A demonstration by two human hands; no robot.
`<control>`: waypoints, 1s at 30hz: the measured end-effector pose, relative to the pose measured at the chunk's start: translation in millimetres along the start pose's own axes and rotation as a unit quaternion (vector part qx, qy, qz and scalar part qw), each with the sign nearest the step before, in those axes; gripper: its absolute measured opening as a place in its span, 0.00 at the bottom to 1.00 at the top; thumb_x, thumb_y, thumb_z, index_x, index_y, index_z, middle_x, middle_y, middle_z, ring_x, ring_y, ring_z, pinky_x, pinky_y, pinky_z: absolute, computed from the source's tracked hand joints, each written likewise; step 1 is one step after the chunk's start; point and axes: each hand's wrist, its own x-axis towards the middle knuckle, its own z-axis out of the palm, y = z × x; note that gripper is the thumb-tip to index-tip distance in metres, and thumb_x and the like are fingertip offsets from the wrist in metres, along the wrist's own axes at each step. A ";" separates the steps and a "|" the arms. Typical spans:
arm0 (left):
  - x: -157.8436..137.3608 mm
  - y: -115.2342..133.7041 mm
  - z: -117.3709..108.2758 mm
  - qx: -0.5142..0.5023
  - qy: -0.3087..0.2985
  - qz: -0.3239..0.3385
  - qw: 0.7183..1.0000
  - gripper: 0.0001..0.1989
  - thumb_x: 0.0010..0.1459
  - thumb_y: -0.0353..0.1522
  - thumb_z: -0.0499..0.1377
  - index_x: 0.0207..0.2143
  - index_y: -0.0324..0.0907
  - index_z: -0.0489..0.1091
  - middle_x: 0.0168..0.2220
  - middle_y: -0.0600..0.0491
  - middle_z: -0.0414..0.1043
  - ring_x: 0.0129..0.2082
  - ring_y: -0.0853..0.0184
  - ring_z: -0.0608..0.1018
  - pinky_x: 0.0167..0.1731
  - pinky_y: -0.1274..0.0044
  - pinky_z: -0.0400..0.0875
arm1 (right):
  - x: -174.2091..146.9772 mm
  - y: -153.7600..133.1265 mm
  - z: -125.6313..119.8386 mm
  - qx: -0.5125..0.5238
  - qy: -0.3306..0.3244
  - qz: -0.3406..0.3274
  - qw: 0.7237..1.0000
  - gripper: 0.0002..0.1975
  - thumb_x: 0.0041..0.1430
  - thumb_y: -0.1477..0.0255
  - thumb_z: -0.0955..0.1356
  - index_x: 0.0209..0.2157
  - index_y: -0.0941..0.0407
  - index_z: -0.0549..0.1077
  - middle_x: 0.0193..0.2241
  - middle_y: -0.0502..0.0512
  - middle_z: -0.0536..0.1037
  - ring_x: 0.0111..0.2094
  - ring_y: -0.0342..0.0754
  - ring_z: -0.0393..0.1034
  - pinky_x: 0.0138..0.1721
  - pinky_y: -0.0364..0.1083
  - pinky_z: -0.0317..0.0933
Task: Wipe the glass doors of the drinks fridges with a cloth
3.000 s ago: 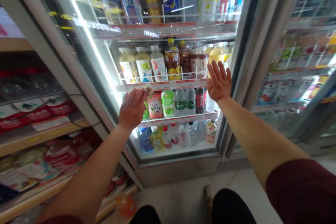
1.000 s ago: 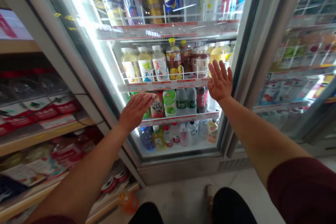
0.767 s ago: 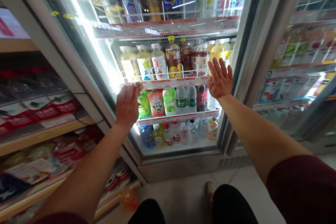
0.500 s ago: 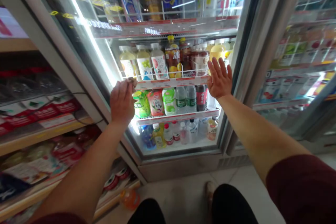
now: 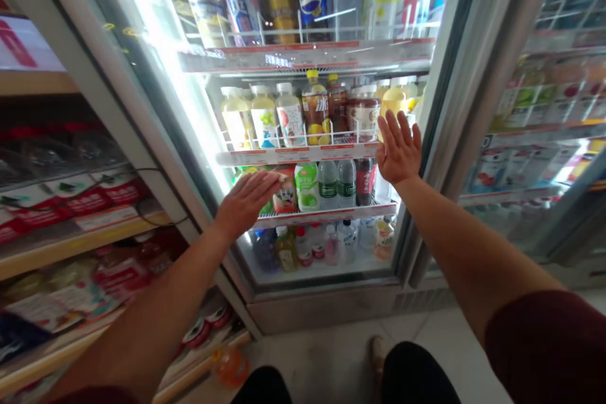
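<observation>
My left hand (image 5: 248,203) lies against the glass door (image 5: 326,285) of a lit drinks fridge, fingers stretched and close together. A small crumpled pale cloth (image 5: 280,178) peeks out at its fingertips; most of it is hidden under the hand. Further right, my right hand (image 5: 400,150) rests with its palm towards the same glass, fingers a little apart and nothing in it. Behind the glass stand tea bottles (image 5: 290,117) on the middle shelf and a green-labelled bottle (image 5: 307,186) on the shelf below.
Wooden shelves (image 5: 108,227) with packed goods stand on the left. Another fridge door (image 5: 525,139) is on the right. An orange bottle (image 5: 230,366) is on the floor by the shelves. My knees and one foot show below.
My left hand has slid right and slightly down across the glass with the cloth, and its fingers have straightened. The right hand stays in nearly the same place.
</observation>
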 end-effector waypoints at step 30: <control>16.8 14.6 -1.1 0.025 -0.024 -0.028 0.999 0.34 0.72 0.23 0.52 0.77 0.49 0.56 0.75 0.49 0.61 0.78 0.58 0.57 0.78 0.60 0.53 | -0.4 -2.1 -3.0 0.029 0.004 0.011 1.000 0.35 0.71 0.66 0.58 0.77 0.51 0.59 0.76 0.57 0.62 0.79 0.61 0.49 0.77 0.70 0.43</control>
